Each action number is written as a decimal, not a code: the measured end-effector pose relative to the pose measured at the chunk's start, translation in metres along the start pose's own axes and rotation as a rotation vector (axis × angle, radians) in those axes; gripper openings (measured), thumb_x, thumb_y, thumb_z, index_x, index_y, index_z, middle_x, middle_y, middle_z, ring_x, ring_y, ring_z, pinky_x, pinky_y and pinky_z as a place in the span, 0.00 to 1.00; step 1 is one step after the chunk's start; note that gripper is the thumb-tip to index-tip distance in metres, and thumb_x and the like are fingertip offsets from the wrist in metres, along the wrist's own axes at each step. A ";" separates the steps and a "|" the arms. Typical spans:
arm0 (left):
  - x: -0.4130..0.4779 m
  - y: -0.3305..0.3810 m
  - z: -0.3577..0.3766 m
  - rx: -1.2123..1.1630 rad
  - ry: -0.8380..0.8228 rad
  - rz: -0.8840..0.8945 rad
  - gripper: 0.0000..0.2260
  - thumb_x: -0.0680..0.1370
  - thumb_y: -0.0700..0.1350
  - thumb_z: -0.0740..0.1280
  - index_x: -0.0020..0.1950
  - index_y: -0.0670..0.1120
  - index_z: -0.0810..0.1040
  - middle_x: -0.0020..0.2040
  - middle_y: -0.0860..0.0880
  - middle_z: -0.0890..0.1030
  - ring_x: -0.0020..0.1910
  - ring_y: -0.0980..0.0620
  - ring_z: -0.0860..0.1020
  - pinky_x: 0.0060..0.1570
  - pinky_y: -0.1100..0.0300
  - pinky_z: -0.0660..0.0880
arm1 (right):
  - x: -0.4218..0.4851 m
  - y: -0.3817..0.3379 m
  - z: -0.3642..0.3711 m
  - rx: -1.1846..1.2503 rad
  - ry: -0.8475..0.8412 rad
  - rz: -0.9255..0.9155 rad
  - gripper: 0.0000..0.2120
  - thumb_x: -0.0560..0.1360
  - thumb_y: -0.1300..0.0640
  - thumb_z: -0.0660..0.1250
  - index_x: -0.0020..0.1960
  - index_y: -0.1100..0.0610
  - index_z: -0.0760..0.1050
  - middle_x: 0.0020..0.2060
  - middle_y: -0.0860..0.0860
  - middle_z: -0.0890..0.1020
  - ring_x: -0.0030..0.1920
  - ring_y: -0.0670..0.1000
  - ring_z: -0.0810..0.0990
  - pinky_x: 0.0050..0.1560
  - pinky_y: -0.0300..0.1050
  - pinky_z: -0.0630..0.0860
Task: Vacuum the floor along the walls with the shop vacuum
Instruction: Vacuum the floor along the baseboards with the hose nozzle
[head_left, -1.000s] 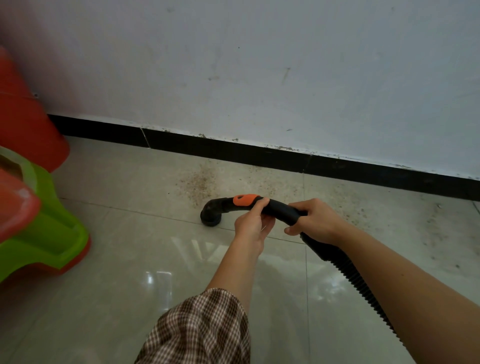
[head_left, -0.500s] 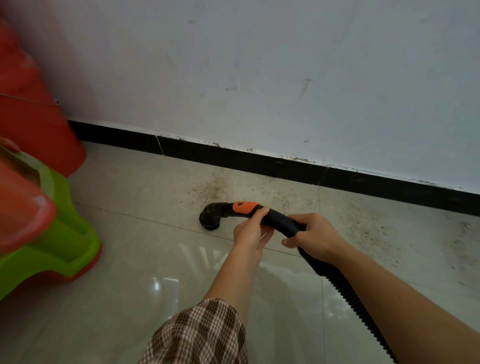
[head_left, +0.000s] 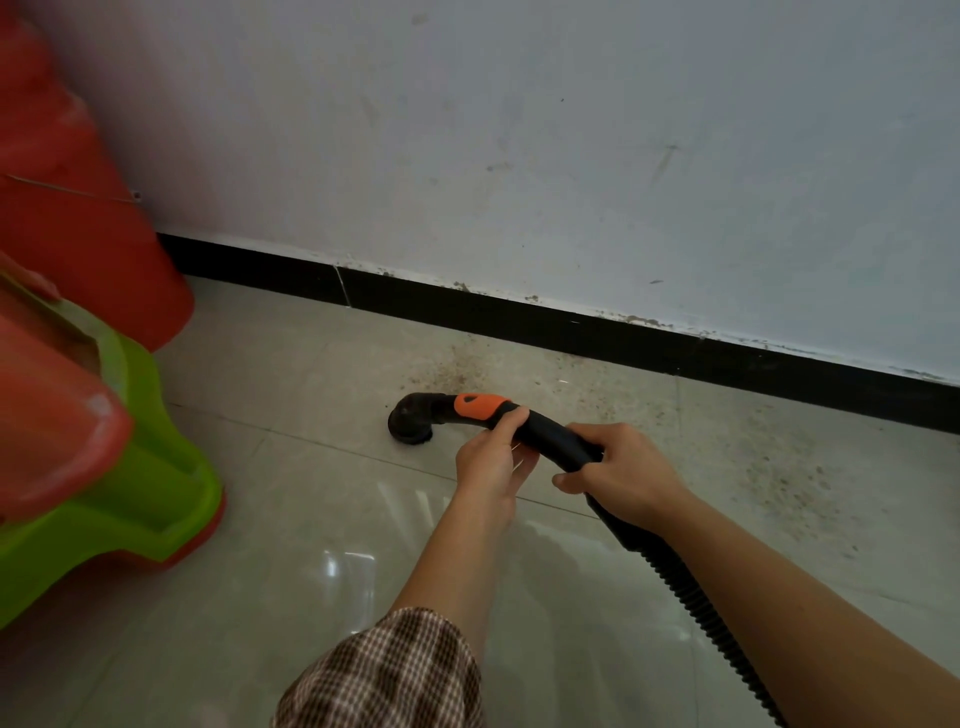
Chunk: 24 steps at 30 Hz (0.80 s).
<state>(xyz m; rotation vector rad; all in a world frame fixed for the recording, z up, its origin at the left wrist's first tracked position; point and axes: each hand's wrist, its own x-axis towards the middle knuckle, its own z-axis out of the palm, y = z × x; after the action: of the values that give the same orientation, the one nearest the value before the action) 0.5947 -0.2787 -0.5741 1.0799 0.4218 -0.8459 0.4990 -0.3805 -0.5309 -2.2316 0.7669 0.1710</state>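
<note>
The black curved vacuum nozzle with orange collar (head_left: 410, 423) has slid left across the glossy tiled floor (head_left: 322, 519), short of the brown dirt patch (head_left: 457, 364) (still unswept by the black baseboard (head_left: 571, 327)). Left hand (head_left: 491, 462) and right hand (head_left: 623, 478) grip its tube, close together.

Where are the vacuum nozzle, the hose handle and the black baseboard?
vacuum nozzle (head_left: 410, 423), head view, round mouth end.
hose handle (head_left: 550, 432), head view, black stretch between the hands.
black baseboard (head_left: 571, 332), head view, front face.
</note>
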 end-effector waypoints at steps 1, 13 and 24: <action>0.002 0.002 -0.002 0.002 0.003 0.001 0.16 0.75 0.43 0.73 0.61 0.41 0.77 0.52 0.42 0.84 0.53 0.48 0.82 0.46 0.60 0.80 | 0.002 -0.002 0.002 0.005 -0.002 -0.003 0.13 0.70 0.53 0.74 0.53 0.44 0.78 0.37 0.50 0.82 0.37 0.52 0.82 0.47 0.54 0.82; 0.019 0.045 -0.018 0.157 0.053 0.007 0.17 0.75 0.41 0.73 0.61 0.38 0.77 0.52 0.41 0.84 0.48 0.48 0.83 0.42 0.60 0.80 | 0.024 -0.022 0.025 0.033 0.016 -0.023 0.13 0.70 0.52 0.74 0.53 0.44 0.78 0.36 0.50 0.82 0.38 0.53 0.81 0.48 0.55 0.81; 0.008 0.032 -0.019 -0.019 0.217 0.045 0.09 0.72 0.41 0.76 0.48 0.42 0.79 0.43 0.43 0.84 0.41 0.49 0.84 0.33 0.63 0.79 | 0.026 -0.028 0.024 0.047 -0.068 -0.036 0.13 0.70 0.54 0.74 0.53 0.45 0.80 0.37 0.51 0.83 0.39 0.52 0.82 0.47 0.52 0.80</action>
<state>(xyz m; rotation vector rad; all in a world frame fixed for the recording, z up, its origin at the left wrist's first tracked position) 0.6267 -0.2577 -0.5688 1.1635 0.5838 -0.6862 0.5390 -0.3614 -0.5397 -2.1822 0.6869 0.2088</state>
